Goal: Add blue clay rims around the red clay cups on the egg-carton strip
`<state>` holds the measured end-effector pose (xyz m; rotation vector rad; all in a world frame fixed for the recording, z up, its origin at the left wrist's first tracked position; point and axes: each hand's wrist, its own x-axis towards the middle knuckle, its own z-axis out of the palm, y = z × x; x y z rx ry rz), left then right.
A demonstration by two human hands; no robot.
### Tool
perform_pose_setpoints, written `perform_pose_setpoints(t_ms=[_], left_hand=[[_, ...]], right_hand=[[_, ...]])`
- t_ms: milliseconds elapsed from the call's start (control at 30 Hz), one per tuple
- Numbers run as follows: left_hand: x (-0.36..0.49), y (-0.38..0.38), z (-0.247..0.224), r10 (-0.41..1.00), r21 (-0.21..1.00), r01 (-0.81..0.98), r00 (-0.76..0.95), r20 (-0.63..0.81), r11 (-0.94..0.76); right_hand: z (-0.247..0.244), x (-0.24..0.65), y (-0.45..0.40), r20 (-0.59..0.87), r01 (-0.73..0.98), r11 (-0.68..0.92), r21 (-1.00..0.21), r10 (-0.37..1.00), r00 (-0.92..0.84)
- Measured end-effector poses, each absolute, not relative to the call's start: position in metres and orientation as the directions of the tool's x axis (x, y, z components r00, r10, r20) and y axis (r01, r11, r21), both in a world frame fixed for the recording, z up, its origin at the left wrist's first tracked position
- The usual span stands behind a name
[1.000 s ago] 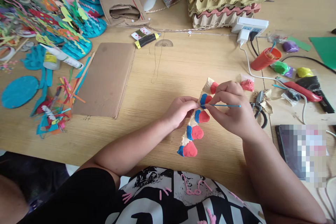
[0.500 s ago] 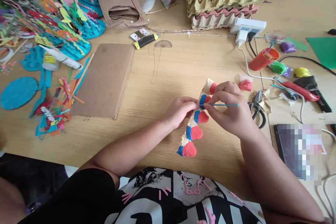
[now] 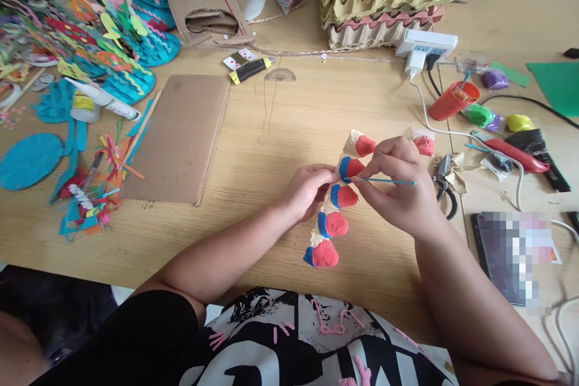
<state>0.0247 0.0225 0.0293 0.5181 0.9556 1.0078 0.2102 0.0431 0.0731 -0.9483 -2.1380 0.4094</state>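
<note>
A strip of egg carton with scalloped lobes runs slantwise over the table, held by my left hand at its left edge. Red clay covers the lobe tips, and bands of blue clay lie beside the red on all but the far lobe, where bare beige card shows. My right hand pinches a thin blue stick, probably a clay tool. Its left end meets the blue clay on the second lobe from the far end. My right fingers partly cover that lobe's red part.
To the right lie scissors, a red clay packet, an orange cup and a white cable from a power strip. Egg trays are stacked behind. A cardboard sheet and colourful paper scraps lie left.
The strip has turned slightly, so more of its far lobes shows. The blue stick has tilted a little, its left end still at the second lobe. Both hands keep their grip.
</note>
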Motion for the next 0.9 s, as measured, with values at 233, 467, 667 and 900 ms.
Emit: perform_pose_setpoints(t_ms=[233, 467, 667, 900], left_hand=[[0.0249, 0.0224, 0.0278, 0.883, 0.733, -0.496, 0.218, -0.415, 0.467], [0.0252, 0.0216, 0.0241, 0.889, 0.753, -0.473, 0.221, -0.401, 0.457], [0.0262, 0.0216, 0.0238, 0.898, 0.772, -0.458, 0.212, -0.386, 0.440], [0.0256, 0.0215, 0.0241, 0.897, 0.778, -0.447, 0.200, -0.395, 0.442]], right_hand=[[0.0698, 0.2086, 0.0418, 0.489, 0.561, 0.677, -0.476, 0.735, -0.471], [0.0715, 0.2094, 0.0432, 0.503, 0.531, 0.667, -0.523, 0.745, -0.439], [0.0711, 0.2065, 0.0428, 0.486, 0.482, 0.619, -0.620, 0.785, -0.383], [0.0733, 0.2075, 0.0423, 0.461, 0.494, 0.558, -0.667, 0.830, -0.314]])
